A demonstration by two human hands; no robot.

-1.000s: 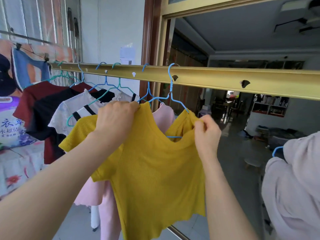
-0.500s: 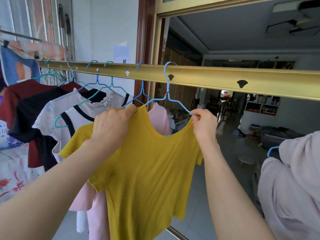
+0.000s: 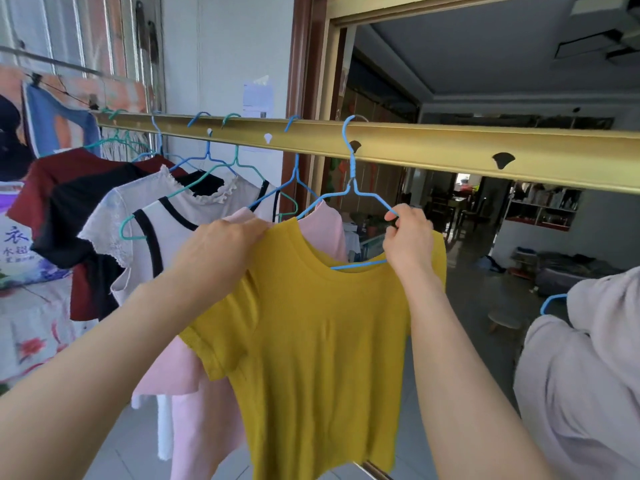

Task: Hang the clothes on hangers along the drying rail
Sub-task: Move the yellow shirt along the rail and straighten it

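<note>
A yellow short-sleeved top [image 3: 322,341] hangs on a blue wire hanger [image 3: 351,181], whose hook sits over the gold drying rail [image 3: 433,147]. My left hand [image 3: 221,251] pinches the top's left shoulder. My right hand [image 3: 408,240] grips the right shoulder together with the hanger's right arm. Behind it hang a pink garment [image 3: 325,230], a white top with black trim [image 3: 166,233], a lace-edged white top [image 3: 114,220], a black top [image 3: 65,216] and a dark red top [image 3: 38,181], each on its own hanger.
A pale garment [image 3: 588,368] with a blue hanger tip [image 3: 550,301] hangs at the lower right. The rail has keyhole slots [image 3: 503,159] to the right. A brown door frame [image 3: 304,64] stands behind, with a dim room beyond.
My right hand has pulled the top's right shoulder up onto the hanger arm. The neckline now lies spread across the hanger, and the top hangs flatter.
</note>
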